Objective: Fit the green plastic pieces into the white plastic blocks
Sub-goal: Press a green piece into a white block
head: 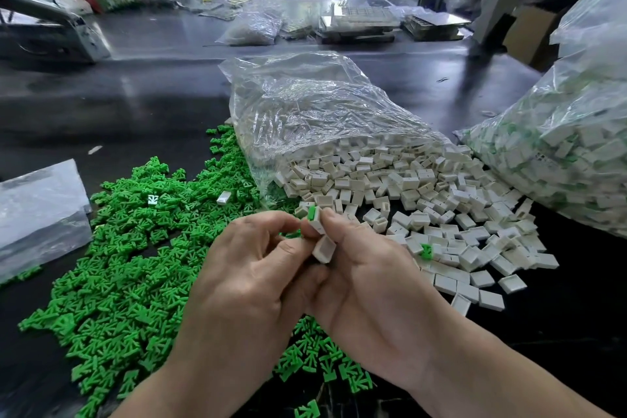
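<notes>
My right hand [366,285] pinches a white block [318,223] (spare [324,249] beneath), left hand [251,278] pinching the green piece [311,212]; tilted, it could jam.

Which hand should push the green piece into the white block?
Left, probably. The left hand has its fingertips pinching at the green piece, while the right hand is busy gripping the white block.
</notes>
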Demonstrator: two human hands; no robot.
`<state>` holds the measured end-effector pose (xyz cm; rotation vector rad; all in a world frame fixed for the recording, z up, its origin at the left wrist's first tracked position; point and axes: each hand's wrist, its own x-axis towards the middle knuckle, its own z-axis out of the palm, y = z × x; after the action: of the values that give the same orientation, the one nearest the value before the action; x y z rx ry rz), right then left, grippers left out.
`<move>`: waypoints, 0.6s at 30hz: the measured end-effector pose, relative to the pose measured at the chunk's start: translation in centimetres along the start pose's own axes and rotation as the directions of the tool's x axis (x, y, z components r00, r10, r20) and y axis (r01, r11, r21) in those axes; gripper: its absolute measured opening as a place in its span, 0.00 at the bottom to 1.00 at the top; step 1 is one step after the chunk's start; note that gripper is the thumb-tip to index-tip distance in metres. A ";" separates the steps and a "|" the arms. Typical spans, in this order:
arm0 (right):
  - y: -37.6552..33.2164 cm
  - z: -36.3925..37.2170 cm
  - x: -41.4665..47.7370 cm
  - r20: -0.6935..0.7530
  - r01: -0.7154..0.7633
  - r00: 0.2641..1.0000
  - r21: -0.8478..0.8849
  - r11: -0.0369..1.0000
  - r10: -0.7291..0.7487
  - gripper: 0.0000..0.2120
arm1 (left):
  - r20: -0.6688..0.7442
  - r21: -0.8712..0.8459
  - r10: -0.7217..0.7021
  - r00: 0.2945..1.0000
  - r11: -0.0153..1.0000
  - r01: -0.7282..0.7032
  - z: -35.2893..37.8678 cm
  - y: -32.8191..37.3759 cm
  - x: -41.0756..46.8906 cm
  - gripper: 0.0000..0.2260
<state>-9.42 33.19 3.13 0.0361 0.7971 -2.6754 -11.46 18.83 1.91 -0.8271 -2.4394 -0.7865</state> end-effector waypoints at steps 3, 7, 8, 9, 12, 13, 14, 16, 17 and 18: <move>0.3 -0.1 0.1 -0.033 -0.011 0.999 -0.032 0.999 0.010 0.19 | -0.054 0.084 0.109 0.993 0.991 -0.104 0.3 -0.2 0.1 0.15; 0.2 0.0 0.2 -0.061 -0.001 0.998 0.019 1.000 0.002 0.13 | -0.102 0.034 0.111 0.989 0.994 -0.108 0.3 -0.2 0.2 0.13; 0.3 0.1 0.3 -0.074 -0.005 0.997 0.023 1.000 0.007 0.13 | -0.118 0.029 0.129 0.985 0.992 -0.126 0.3 -0.2 0.2 0.12; 0.3 0.0 0.4 -0.086 -0.015 0.996 0.016 1.000 0.016 0.14 | -0.133 0.035 0.156 0.979 0.988 -0.153 0.2 -0.2 0.2 0.12; 0.3 0.1 0.2 -0.107 -0.060 0.993 -0.032 0.998 0.056 0.21 | -0.132 0.083 0.247 0.960 0.968 -0.238 0.2 -0.1 0.3 0.12; 0.3 0.1 0.1 -0.097 -0.065 0.993 -0.033 0.997 0.062 0.23 | -0.124 0.089 0.265 0.956 0.963 -0.255 0.2 -0.1 0.3 0.12; 0.3 0.1 0.1 -0.079 -0.065 0.995 -0.030 0.997 0.062 0.24 | -0.119 0.092 0.279 0.953 0.959 -0.269 0.2 -0.1 0.3 0.11; 0.3 0.0 0.0 -0.070 -0.055 0.996 -0.003 0.998 0.055 0.22 | -0.116 0.087 0.303 0.946 0.952 -0.294 0.1 -0.2 0.4 0.10; 0.3 -0.1 0.1 -0.094 -0.052 0.994 0.008 0.999 0.053 0.18 | -0.113 0.078 0.314 0.943 0.949 -0.307 0.0 -0.2 0.4 0.09; 0.3 0.0 0.1 -0.114 -0.056 0.992 0.002 0.998 0.056 0.17 | -0.109 0.068 0.322 0.940 0.946 -0.316 -0.1 -0.2 0.4 0.07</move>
<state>-9.44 32.92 2.92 0.2101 0.8193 -2.6391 -11.90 18.82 2.12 -1.0893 -2.1361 -0.6301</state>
